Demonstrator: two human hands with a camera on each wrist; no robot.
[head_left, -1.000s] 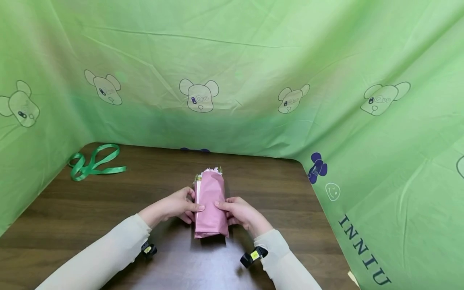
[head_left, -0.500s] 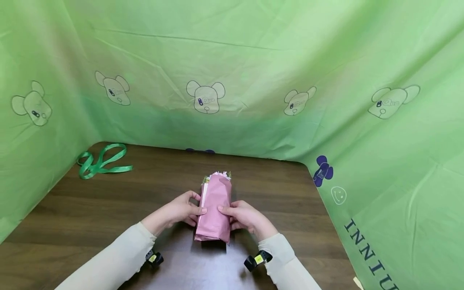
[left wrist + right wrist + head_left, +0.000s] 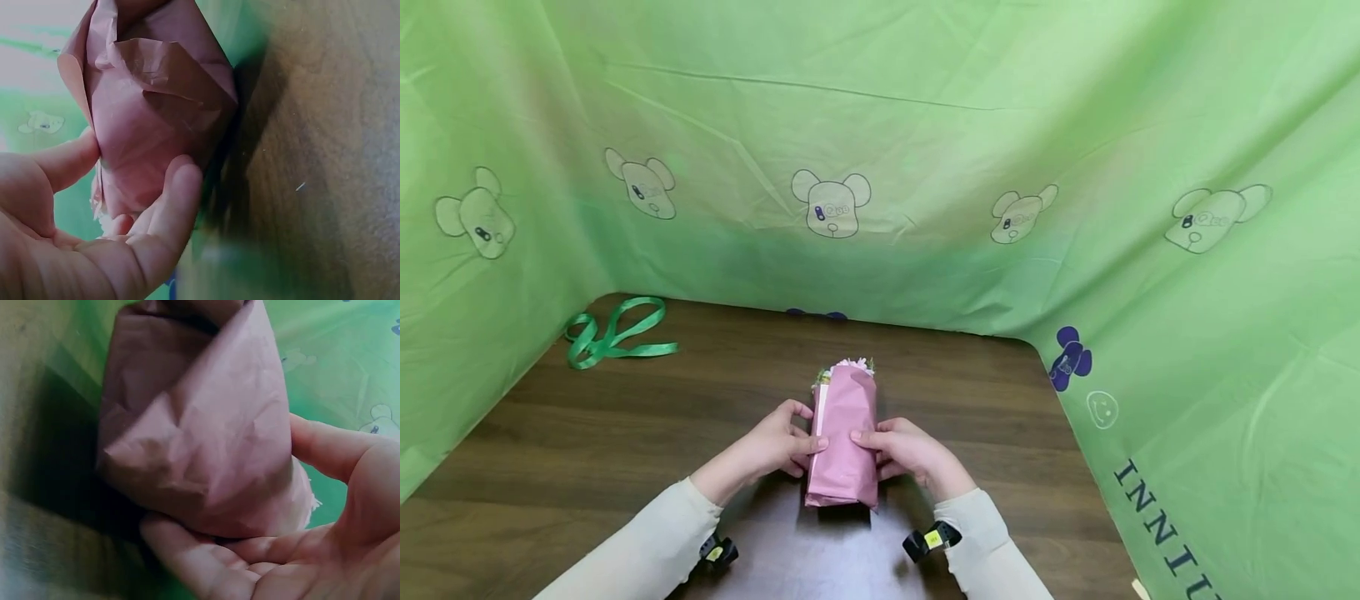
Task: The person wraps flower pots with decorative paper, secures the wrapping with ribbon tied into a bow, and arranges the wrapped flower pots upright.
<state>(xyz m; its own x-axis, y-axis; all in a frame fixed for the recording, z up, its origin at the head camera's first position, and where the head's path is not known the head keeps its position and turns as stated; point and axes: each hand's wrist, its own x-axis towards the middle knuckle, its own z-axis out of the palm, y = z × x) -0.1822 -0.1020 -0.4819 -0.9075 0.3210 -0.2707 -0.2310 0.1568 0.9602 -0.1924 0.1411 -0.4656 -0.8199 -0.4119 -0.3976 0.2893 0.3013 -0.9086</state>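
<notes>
A small bouquet [image 3: 850, 417] wrapped in pink paper is held between both hands over the middle of the table, its blossom end pointing away. Pale pink and white flowers [image 3: 856, 364] peek out at the far end. My left hand [image 3: 772, 444] grips the left side, thumb on top and fingers beneath. On the opposite side my right hand [image 3: 913, 452] holds it the same way. The folded bottom of the pink wrapping paper [image 3: 156, 106] faces the left wrist camera. Creased overlapping folds of the bouquet's paper [image 3: 206, 425] also show in the right wrist view.
A loose green ribbon [image 3: 617, 342] lies looped at the table's back left corner. Green cloth [image 3: 925, 267] with printed bear heads encloses the dark wooden table [image 3: 700, 375] at the back and both sides.
The head view has shifted slightly, so the whole scene sits a little farther right. Both hands keep their hold on the bouquet, which has hardly moved.
</notes>
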